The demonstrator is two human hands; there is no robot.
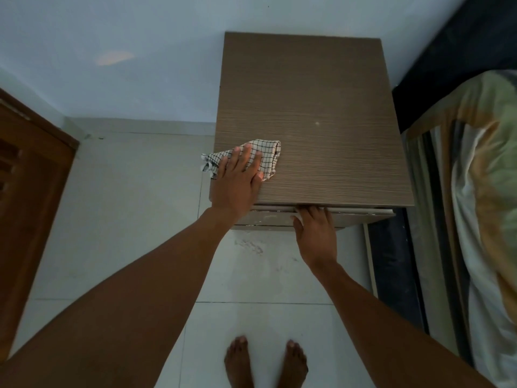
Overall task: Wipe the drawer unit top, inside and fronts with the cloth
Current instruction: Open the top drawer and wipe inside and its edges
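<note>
A wood-grain drawer unit stands against the pale wall, seen from above. A white cloth with a dark check lies bunched at the front left corner of its top. My left hand presses flat on the cloth with the fingers spread. My right hand is at the top drawer front, fingertips hooked over its upper edge just under the overhanging top. The drawer front stands out slightly from the body. The inside of the drawer is hidden.
A bed with a patterned cover and dark frame runs close along the unit's right side. A brown wooden door is at the left. My bare feet stand on white floor tiles in front of the unit.
</note>
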